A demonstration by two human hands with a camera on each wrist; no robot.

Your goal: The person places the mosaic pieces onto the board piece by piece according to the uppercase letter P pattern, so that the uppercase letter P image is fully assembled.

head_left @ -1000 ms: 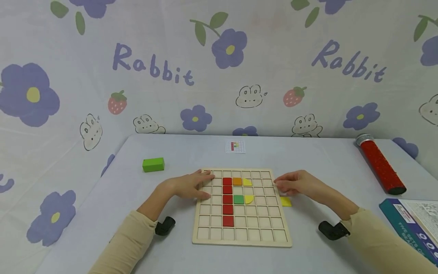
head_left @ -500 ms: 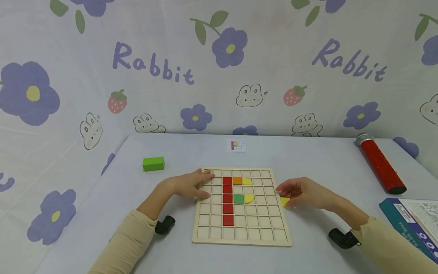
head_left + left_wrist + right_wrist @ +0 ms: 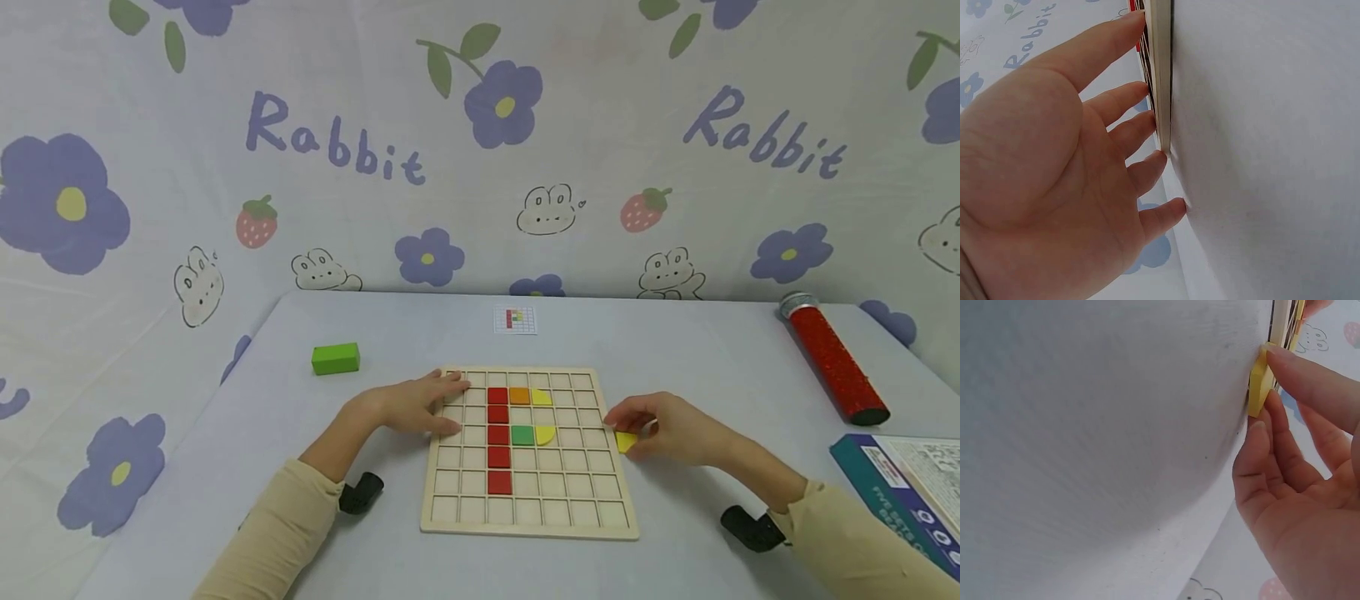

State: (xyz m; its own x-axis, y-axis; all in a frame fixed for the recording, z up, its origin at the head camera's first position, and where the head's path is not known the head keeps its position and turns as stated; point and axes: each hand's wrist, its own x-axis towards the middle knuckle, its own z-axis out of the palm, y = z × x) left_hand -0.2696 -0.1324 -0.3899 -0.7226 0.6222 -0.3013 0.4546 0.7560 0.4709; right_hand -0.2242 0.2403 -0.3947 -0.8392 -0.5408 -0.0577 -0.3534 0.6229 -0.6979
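A wooden grid board (image 3: 528,521) lies flat on the table. In its cells sit a column of several red tiles (image 3: 498,457), an orange tile (image 3: 519,396), a green tile (image 3: 522,435) and two yellow pieces, the lower one a rounded yellow tile (image 3: 545,434). My left hand (image 3: 412,406) rests on the board's left edge with fingers spread; the left wrist view shows its fingertips (image 3: 1138,94) along that edge. Just off the right edge, my right hand (image 3: 675,427) pinches a loose yellow tile (image 3: 1259,384) between thumb and fingers, close to the table. Its full outline is partly hidden.
Behind the board lies a small card (image 3: 515,320) printed with a coloured grid pattern. A green block (image 3: 336,359) stands at the back left. To the right are a red microphone-like tube (image 3: 836,362) and a teal-edged book or box (image 3: 892,500).
My right hand has come back from the board's upper right edge towards me and now has the loose yellow tile between thumb and fingers. The left hand has stayed put.
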